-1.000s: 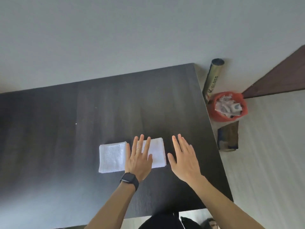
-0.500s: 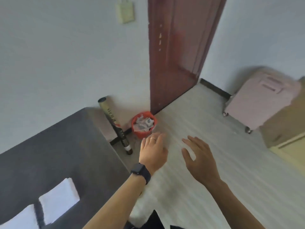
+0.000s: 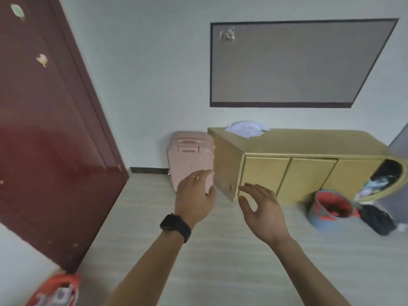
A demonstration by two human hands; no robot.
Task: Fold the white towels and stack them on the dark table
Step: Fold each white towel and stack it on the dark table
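Both hands, left hand [image 3: 194, 196] and right hand [image 3: 263, 212], hang empty with fingers relaxed; loosely heaped white towels [image 3: 246, 128] risk sliding off the yellow cabinet [image 3: 309, 142] if snatched.

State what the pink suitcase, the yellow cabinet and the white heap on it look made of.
Pink suitcase: probably hard plastic, ribbed moulded shell. Yellow cabinet: likely painted wood or board, flat matt panels. White heap: soft cloth, crumpled folds, probably a towel.

Soft even light leaves a dull sheen on the red door [image 3: 50, 155], with motion blur throughout and warped edges
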